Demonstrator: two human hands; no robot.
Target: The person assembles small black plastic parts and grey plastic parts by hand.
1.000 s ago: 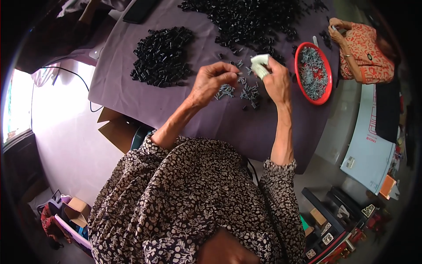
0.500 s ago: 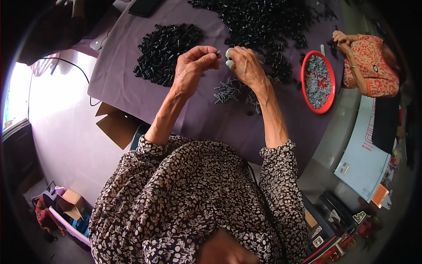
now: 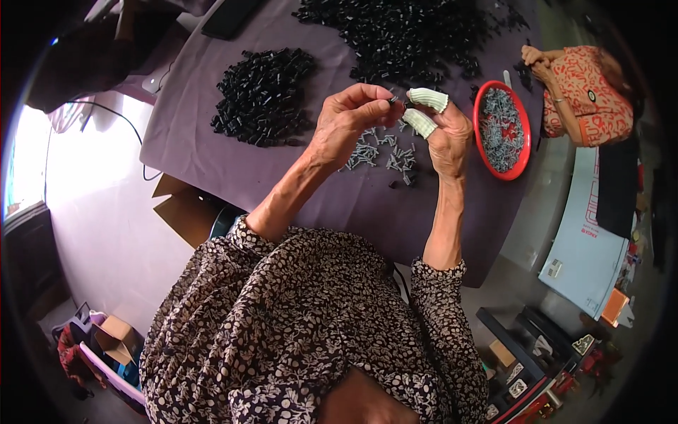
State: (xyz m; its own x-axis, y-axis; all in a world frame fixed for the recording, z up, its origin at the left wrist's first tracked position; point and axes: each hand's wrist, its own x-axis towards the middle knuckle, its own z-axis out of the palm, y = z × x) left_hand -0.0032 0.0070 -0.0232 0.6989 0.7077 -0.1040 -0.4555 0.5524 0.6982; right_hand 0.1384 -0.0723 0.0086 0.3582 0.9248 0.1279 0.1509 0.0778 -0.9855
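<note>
My left hand (image 3: 344, 121) pinches a small dark piece (image 3: 393, 101) between thumb and forefinger; its exact kind is too small to tell. Close beside it, my right hand (image 3: 449, 138) wears pale ribbed covers (image 3: 428, 99) on thumb and forefinger. Those two fingertips close on a small black part (image 3: 407, 105), almost touching what my left hand holds. Below the hands, loose grey screw-like pins (image 3: 401, 160) lie scattered on the purple-grey cloth (image 3: 332, 201). To the left is a heap of small black parts (image 3: 260, 99).
A larger black heap (image 3: 402, 42) covers the table's far side. At the right, a red plate (image 3: 527, 141) holds many grey pins. Another person's hands (image 3: 541, 62) are beyond it. A dark flat device (image 3: 227, 18) lies far left; an open cardboard box (image 3: 176, 212) stands below the table edge.
Both hands have shifted right. My right hand has turned, showing its finger covers, and a black part now appears at its fingertips. More of the loose pins shows beneath.
</note>
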